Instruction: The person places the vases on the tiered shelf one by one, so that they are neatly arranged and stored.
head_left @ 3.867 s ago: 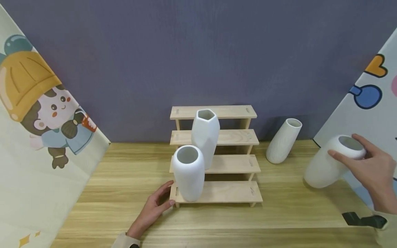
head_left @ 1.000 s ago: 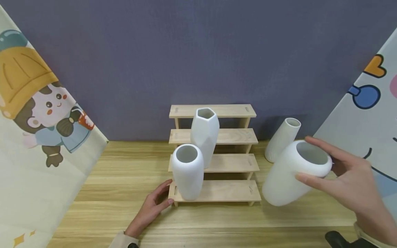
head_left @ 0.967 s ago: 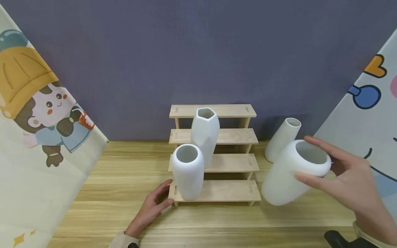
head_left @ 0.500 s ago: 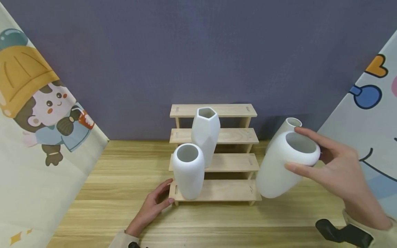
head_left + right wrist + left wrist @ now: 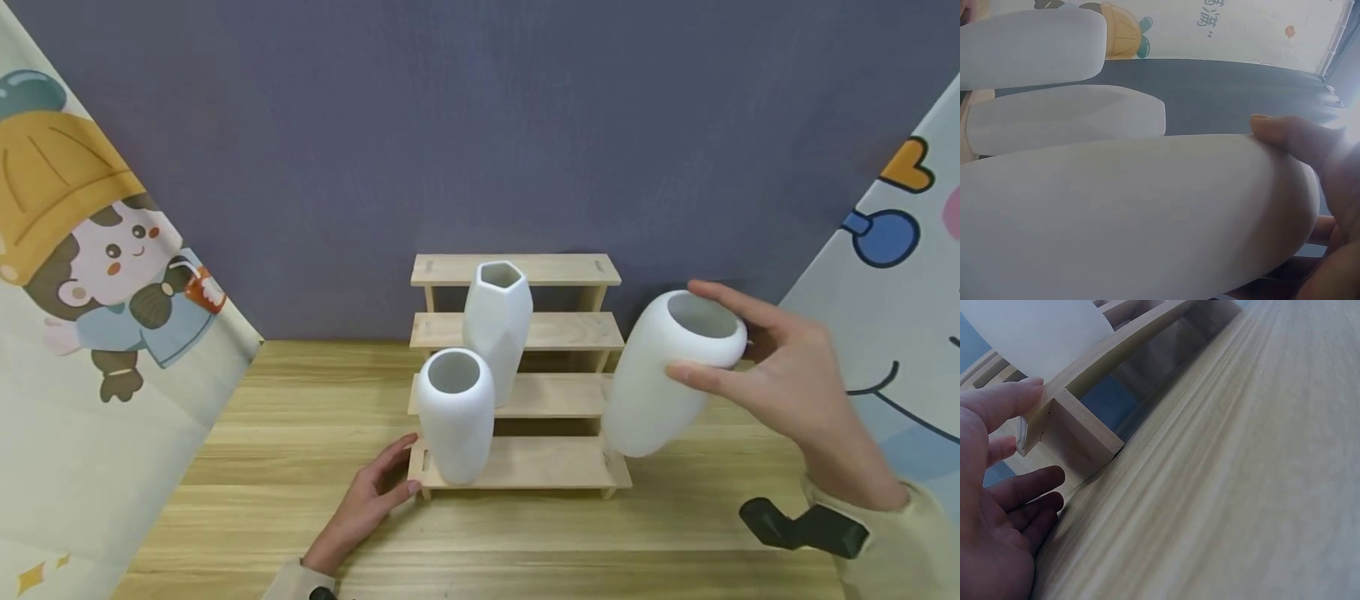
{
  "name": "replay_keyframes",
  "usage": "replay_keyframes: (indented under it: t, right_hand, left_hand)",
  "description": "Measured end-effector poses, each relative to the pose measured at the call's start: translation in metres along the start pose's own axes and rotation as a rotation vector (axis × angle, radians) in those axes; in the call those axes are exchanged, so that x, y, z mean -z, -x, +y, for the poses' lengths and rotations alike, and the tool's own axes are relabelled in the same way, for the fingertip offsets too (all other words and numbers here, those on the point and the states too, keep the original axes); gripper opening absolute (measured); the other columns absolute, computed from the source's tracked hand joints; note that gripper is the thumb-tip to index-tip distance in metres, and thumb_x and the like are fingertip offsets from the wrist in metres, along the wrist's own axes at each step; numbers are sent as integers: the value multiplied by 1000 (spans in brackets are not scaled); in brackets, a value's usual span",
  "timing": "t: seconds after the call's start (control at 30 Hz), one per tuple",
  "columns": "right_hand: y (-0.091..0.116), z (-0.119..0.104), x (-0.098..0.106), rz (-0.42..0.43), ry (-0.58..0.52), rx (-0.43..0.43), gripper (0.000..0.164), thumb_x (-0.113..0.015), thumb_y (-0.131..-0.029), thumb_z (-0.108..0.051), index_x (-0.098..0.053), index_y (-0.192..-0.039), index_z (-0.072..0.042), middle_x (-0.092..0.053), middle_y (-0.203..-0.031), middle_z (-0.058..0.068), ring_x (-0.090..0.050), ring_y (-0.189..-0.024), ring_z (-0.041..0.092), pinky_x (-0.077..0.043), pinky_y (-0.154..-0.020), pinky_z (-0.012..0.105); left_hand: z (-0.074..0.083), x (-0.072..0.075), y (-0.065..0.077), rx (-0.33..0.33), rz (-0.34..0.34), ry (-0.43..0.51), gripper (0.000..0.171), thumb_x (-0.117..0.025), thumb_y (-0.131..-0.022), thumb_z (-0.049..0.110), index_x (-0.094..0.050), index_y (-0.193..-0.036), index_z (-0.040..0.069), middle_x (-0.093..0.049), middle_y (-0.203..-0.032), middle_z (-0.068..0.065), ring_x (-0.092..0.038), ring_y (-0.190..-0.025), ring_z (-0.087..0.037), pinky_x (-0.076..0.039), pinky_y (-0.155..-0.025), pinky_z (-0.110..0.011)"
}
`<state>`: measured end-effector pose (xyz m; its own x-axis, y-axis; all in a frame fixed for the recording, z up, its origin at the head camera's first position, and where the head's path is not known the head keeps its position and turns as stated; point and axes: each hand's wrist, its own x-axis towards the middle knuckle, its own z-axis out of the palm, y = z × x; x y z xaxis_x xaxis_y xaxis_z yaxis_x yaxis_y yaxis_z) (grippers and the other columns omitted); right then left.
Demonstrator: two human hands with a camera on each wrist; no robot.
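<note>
My right hand (image 5: 780, 367) grips a smooth white vase (image 5: 652, 392) near its mouth, thumb on the front. The vase tilts, its base off to the left, at the right end of the stepped wooden stand (image 5: 551, 462); I cannot tell whether it touches. In the right wrist view the held vase (image 5: 1116, 212) fills the foreground. My left hand (image 5: 371, 492) holds the left end of the stand's lowest shelf between thumb and fingers. A round-mouthed white vase (image 5: 456, 433) stands on that shelf, at the left. Behind it, one step up, is a white vase with a pentagonal mouth (image 5: 501, 325).
The stand is on a wood-grain table (image 5: 300, 417) before a dark blue-grey back panel (image 5: 337, 167). Printed side panels (image 5: 900, 317) close in left and right. The top two shelves (image 5: 517, 268) carry nothing.
My right hand has brought the vase leftward and up to the stand's right end. The slender vase behind it is now hidden. The left hand stays put.
</note>
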<state>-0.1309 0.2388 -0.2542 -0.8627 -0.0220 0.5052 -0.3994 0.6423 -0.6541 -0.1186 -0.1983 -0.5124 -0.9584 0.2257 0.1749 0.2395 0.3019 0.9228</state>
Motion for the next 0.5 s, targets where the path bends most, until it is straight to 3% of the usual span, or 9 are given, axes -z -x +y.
replay_keyframes:
  t: [0.5]
  right_hand:
    - [-27, -11, -11, -15, -14, -23, 71, -91, -68, -9, -65, -134, -18, -62, -105, -28, -61, -73, 0, -49, -59, 14]
  left_hand:
    - [0, 0, 1, -22, -4, 11, 58, -67, -94, 11, -47, -148, 10, -62, -136, -22, -55, -121, 5, -40, -105, -16]
